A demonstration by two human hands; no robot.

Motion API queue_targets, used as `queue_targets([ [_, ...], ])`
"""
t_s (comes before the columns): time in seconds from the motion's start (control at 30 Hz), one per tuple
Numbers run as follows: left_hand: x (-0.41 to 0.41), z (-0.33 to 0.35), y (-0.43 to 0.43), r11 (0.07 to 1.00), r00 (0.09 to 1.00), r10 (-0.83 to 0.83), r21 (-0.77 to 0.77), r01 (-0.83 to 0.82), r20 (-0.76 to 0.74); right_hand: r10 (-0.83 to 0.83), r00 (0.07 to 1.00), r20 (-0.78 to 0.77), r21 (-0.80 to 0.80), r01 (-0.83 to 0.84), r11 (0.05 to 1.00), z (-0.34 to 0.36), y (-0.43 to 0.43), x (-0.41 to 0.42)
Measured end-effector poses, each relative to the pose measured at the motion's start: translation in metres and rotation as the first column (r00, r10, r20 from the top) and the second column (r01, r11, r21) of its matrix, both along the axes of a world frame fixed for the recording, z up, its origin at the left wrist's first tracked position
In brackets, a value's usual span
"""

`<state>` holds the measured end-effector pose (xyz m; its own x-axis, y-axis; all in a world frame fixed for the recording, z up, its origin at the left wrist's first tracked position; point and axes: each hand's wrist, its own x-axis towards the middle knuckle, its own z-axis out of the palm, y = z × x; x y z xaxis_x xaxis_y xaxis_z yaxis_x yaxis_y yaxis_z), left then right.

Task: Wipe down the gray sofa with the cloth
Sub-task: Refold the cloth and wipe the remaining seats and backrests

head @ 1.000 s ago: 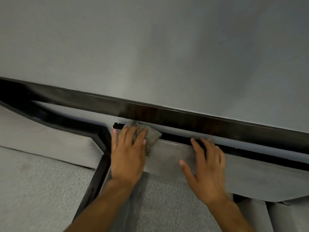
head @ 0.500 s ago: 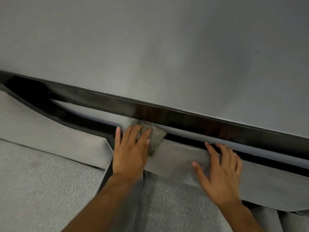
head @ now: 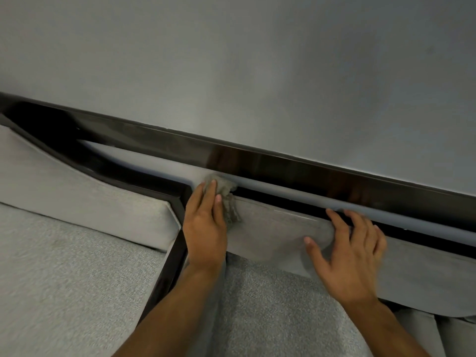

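Observation:
The gray sofa fills the lower part of the view, with textured seat cushions and smoother gray back cushions. A small crumpled gray cloth lies at the top left corner of the middle back cushion, against the dark glossy frame. My left hand presses flat on the cloth with straight fingers, and part of the cloth hangs out to the right of them. My right hand rests spread on the same back cushion, its fingertips over the top edge.
A plain gray wall rises behind the frame. A dark frame strip runs down between two seat cushions left of my left arm. Another back cushion lies at left. Folded gray fabric shows at the bottom right.
My left hand has pushed the cloth slightly up and into the corner, bunching it so a strip hangs down. My right hand has slid right along the cushion's top edge.

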<state>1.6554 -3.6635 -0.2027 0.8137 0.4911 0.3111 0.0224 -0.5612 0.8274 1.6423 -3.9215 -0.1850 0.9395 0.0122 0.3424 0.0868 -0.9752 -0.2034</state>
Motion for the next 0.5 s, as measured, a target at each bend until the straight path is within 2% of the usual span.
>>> queue_targets([
  [0.03,0.0,-0.002,-0.001,0.998,1.0,-0.009,0.062,0.009,-0.003,-0.005,1.0,0.004,0.002,0.005,1.0,0.0,0.0,0.0],
  [0.1,-0.001,-0.002,-0.002,0.959,0.999,-0.043,0.283,0.036,0.018,-0.015,1.0,0.009,0.003,0.015,1.0,-0.001,0.002,0.0],
  [0.17,-0.001,0.001,-0.014,0.863,0.989,-0.138,0.496,0.096,0.048,-0.018,1.0,0.01,0.002,0.018,1.0,-0.001,0.002,0.001],
  [0.2,-0.002,0.003,-0.026,0.818,0.978,-0.204,0.556,0.148,0.041,-0.019,1.0,0.006,0.0,0.019,1.0,0.0,0.003,0.002],
  [0.3,-0.008,0.0,-0.053,0.742,0.934,-0.358,0.611,0.276,0.012,-0.009,1.0,-0.01,-0.009,0.009,1.0,0.0,0.001,0.0],
  [0.5,-0.002,-0.003,-0.017,0.727,0.91,-0.397,0.646,0.233,0.119,0.026,1.0,-0.011,-0.019,-0.026,0.999,0.0,-0.005,0.0],
])
